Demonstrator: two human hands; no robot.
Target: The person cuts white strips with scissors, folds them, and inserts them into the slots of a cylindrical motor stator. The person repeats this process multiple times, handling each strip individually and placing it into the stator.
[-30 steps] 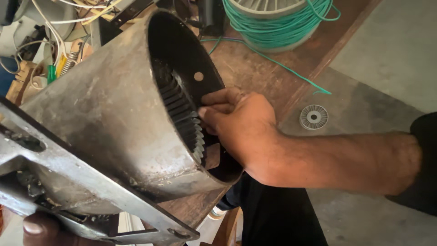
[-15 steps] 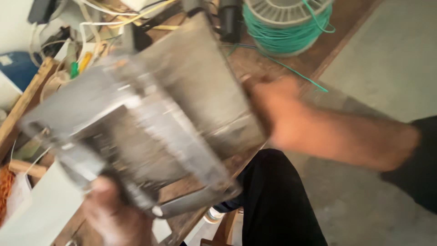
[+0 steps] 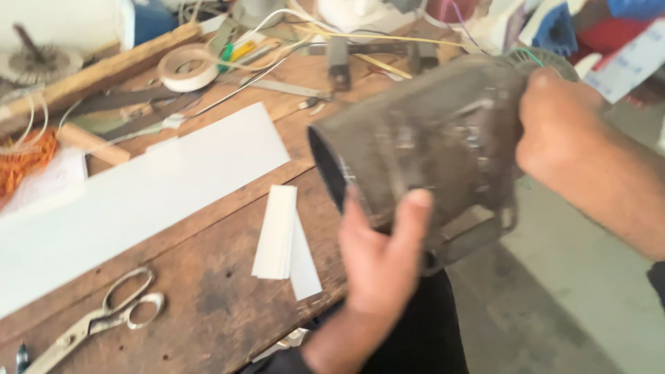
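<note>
I hold a heavy grey metal motor housing (image 3: 429,145) in both hands, above the right end of the wooden workbench (image 3: 208,305). It lies on its side with its dark open end turned to the left. My left hand (image 3: 379,260) grips its lower near rim, thumb up on the outer wall. My right hand (image 3: 557,128) clasps the far right end, where the mounting foot hangs below. The picture is motion-blurred.
On the bench lie a long white sheet (image 3: 131,201), a small stack of white paper strips (image 3: 284,239), scissors (image 3: 104,315), a tape roll (image 3: 185,67), wooden sticks, wires and orange copper wire (image 3: 24,159). Grey floor shows at right.
The housing has been turned around and swung to the right; its open end now faces left instead of right. My left hand moved from the mounting foot to the rim, my right to the far end.
</note>
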